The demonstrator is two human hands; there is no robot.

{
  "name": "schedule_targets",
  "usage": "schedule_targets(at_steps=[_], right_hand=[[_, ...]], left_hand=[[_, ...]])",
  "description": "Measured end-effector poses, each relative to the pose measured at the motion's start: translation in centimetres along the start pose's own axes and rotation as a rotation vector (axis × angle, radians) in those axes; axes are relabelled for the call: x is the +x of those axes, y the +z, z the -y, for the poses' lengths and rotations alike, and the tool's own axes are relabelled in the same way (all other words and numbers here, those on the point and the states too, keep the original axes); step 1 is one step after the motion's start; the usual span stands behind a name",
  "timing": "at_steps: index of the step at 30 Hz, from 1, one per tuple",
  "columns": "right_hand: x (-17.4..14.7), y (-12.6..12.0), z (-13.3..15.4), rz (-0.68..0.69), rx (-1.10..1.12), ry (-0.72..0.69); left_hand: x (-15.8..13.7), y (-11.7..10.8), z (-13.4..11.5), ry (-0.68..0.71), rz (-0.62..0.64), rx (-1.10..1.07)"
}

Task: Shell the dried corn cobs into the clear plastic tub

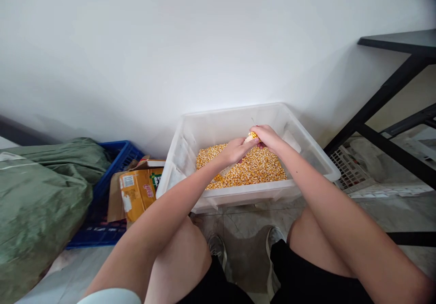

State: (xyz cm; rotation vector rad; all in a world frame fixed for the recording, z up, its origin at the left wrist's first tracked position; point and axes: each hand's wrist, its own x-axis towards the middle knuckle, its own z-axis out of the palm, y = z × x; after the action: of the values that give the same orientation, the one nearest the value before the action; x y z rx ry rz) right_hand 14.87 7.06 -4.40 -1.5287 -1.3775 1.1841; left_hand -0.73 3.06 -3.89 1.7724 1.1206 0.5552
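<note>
Both my hands meet over a translucent white plastic bin [309, 159], gripping one corn cob [252, 136] between them. Yellow kernels cover part of the cob, and a paler stretch shows near my left thumb. My left hand [235, 150] wraps the cob's lower left end. Around its upper right side, the fingers of my right hand [267, 137] are curled. Beneath them, loose corn kernels [252, 170] spread across the bin's bottom. Under my left wrist lies another pale piece, mostly hidden, that looks like a cob.
Left of the bin are an orange cardboard box [139, 188], a blue plastic crate [127, 152] and a large green sack [44, 195]. A black-framed table [378, 145] stands at right, with a white basket [350, 170] below. The wall [204, 45] rises behind the bin.
</note>
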Motion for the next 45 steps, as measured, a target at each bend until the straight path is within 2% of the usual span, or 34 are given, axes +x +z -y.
schedule_targets(at_steps=[32, 39, 45], right_hand=[[0.14, 0.04, -0.31, 0.037, 0.002, 0.034], [-0.05, -0.04, 0.01, 0.039, 0.047, 0.048], [-0.6, 0.03, 0.54, 0.095, 0.102, 0.026]], left_hand=[[0.4, -0.04, 0.59, -0.001, 0.003, 0.078], [0.45, 0.04, 0.58, -0.004, 0.002, 0.022], [0.71, -0.02, 0.67, -0.019, -0.002, -0.124]])
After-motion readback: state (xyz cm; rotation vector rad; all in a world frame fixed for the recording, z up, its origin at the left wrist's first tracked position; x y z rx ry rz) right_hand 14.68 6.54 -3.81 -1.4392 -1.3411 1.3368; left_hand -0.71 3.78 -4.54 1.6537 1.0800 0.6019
